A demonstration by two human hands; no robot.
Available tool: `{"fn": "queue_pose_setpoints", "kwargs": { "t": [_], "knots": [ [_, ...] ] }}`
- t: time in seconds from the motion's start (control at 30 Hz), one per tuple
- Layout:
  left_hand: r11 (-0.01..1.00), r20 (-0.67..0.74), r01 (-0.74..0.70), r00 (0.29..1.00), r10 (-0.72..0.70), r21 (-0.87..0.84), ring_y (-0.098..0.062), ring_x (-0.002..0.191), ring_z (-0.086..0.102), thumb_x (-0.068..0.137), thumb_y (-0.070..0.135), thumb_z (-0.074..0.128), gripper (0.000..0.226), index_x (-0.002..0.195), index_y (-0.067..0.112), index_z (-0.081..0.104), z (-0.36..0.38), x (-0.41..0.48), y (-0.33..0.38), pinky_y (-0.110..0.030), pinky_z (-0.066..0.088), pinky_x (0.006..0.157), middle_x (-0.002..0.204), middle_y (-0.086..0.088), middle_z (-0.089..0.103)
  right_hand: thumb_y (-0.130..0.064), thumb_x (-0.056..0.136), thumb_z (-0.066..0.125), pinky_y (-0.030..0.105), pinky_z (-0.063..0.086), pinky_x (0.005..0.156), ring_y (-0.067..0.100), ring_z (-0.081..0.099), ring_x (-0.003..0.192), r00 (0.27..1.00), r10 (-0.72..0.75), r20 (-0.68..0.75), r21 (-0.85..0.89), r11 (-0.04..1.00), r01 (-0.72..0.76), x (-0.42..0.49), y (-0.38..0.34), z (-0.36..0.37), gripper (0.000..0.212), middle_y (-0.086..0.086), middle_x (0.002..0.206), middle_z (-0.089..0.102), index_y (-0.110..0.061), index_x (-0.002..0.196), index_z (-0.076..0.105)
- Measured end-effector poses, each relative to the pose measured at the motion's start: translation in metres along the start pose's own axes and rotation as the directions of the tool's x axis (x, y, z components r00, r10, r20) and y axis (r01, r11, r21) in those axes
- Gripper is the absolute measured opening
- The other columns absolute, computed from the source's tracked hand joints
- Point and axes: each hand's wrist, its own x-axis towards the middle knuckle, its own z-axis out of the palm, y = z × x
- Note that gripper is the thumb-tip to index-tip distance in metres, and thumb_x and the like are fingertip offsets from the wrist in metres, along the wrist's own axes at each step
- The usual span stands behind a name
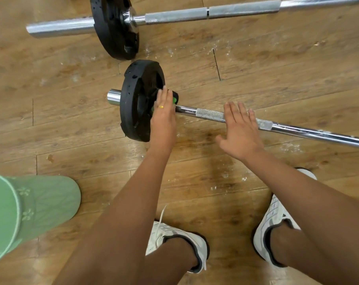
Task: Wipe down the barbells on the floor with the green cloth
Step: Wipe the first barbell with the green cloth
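Fingers of right hand straight across barbell | bucket: contents hidden

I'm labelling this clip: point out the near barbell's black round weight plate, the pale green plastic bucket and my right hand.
Black round weight plate (130, 103): head view, outer rim.
Pale green plastic bucket (49, 200): head view, side wall.
Right hand (241, 133): head view, back.

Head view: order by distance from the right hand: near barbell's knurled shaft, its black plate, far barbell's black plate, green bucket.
1. Knurled steel shaft, under right hand.
2. Near black weight plate, leftward.
3. Far black weight plate, upper left.
4. Green plastic bucket, lower left.
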Motion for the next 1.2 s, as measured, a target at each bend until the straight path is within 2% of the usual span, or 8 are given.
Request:
{"fn": "queue_pose_setpoints", "kwargs": {
  "t": [0.1, 0.17, 0.33, 0.53, 0.73, 0.9, 1.07, 1.2],
  "knots": [
    [0.997, 0.099, -0.038, 0.995, 0.031, 0.072, -0.018, 0.154, 0.019, 0.109, 0.011, 0.039, 0.045, 0.154, 0.009, 0.037, -0.009, 0.037, 0.005, -0.035, 0.019, 0.124, 0.165, -0.007, 0.028, -0.047, 0.091, 0.051, 0.04, -0.014, 0.122, 0.023, -0.012, 0.154, 1.0, -0.006, -0.014, -0.001, 1.0, 0.006, -0.001, 0.0, 0.001, 0.095, 0.005, 0.168, -0.006, -0.015, 0.16, -0.006],
    [0.994, 0.126, -0.074, 0.99, 0.063, 0.086, -0.018, 0.154, 0.019, 0.108, 0.01, 0.039, 0.046, 0.154, 0.01, 0.036, -0.012, 0.039, 0.005, -0.03, 0.016, 0.121, 0.165, -0.007, 0.029, -0.046, 0.092, 0.051, 0.04, -0.014, 0.122, 0.022, -0.014, 0.154, 1.0, -0.019, -0.008, -0.003, 1.0, 0.019, -0.001, 0.001, 0.001, 0.095, 0.005, 0.168, -0.007, -0.015, 0.16, -0.008],
    [0.997, 0.017, 0.033, 0.999, -0.035, 0.071, -0.015, 0.155, 0.016, 0.107, 0.004, 0.042, 0.051, 0.157, 0.008, 0.031, -0.012, -0.016, 0.006, -0.017, 0.011, 0.113, 0.166, -0.005, 0.025, -0.044, 0.092, 0.05, 0.041, -0.016, 0.122, 0.021, -0.017, 0.153, 1.0, -0.029, 0.006, 0.018, 0.999, 0.029, -0.009, -0.002, 0.0, 0.094, 0.005, 0.168, -0.007, -0.015, 0.16, -0.009],
    [0.99, 0.115, -0.068, 0.992, 0.054, 0.123, -0.018, 0.154, 0.02, 0.108, 0.011, 0.041, 0.048, 0.156, 0.009, 0.033, -0.013, 0.011, -0.006, -0.027, 0.016, 0.12, 0.165, -0.007, 0.029, -0.041, 0.088, 0.049, 0.042, -0.014, 0.123, 0.021, -0.016, 0.153, 0.998, -0.037, -0.042, 0.004, 0.999, 0.038, -0.024, -0.006, 0.018, 0.094, 0.005, 0.168, -0.004, -0.015, 0.16, -0.006],
    [0.992, 0.078, 0.032, 0.996, -0.041, 0.119, -0.015, 0.154, 0.02, 0.109, 0.012, 0.037, 0.047, 0.156, 0.007, 0.033, -0.018, -0.034, -0.003, -0.018, 0.013, 0.116, 0.164, -0.006, 0.03, -0.038, 0.089, 0.049, 0.044, -0.011, 0.124, 0.023, -0.017, 0.153, 0.998, -0.053, -0.024, -0.019, 0.998, 0.052, -0.042, -0.011, 0.02, 0.094, 0.006, 0.168, -0.007, -0.013, 0.16, -0.008],
    [0.989, 0.129, -0.099, 0.988, 0.084, 0.112, -0.02, 0.153, 0.022, 0.108, 0.011, 0.04, 0.047, 0.154, 0.006, 0.035, -0.016, -0.021, -0.017, -0.036, 0.024, 0.124, 0.162, -0.009, 0.033, -0.04, 0.089, 0.046, 0.047, -0.009, 0.124, 0.026, -0.019, 0.153, 0.998, -0.052, -0.043, -0.067, 0.997, 0.05, -0.061, -0.018, 0.033, 0.094, 0.009, 0.168, -0.01, -0.011, 0.159, -0.011],
    [0.994, 0.058, -0.035, 0.998, 0.029, 0.106, -0.023, 0.154, 0.022, 0.104, -0.004, 0.044, 0.051, 0.154, 0.001, 0.036, -0.019, -0.082, -0.02, -0.025, 0.018, 0.12, 0.163, -0.012, 0.031, -0.036, 0.09, 0.049, 0.048, -0.003, 0.125, 0.026, -0.015, 0.154, 0.997, -0.066, -0.04, -0.091, 0.994, 0.062, -0.081, -0.024, 0.038, 0.093, 0.01, 0.168, -0.009, -0.009, 0.159, -0.009],
    [0.988, 0.088, -0.095, 0.992, 0.085, 0.119, -0.024, 0.152, 0.025, 0.103, -0.001, 0.043, 0.048, 0.152, 0.001, 0.038, -0.017, -0.053, -0.025, -0.04, 0.026, 0.122, 0.161, -0.013, 0.035, -0.032, 0.089, 0.053, 0.047, -0.009, 0.124, 0.028, -0.017, 0.153, 0.996, -0.059, -0.06, -0.109, 0.993, 0.052, -0.096, -0.031, 0.047, 0.096, 0.012, 0.167, -0.01, -0.007, 0.159, -0.008]
  ]
}}
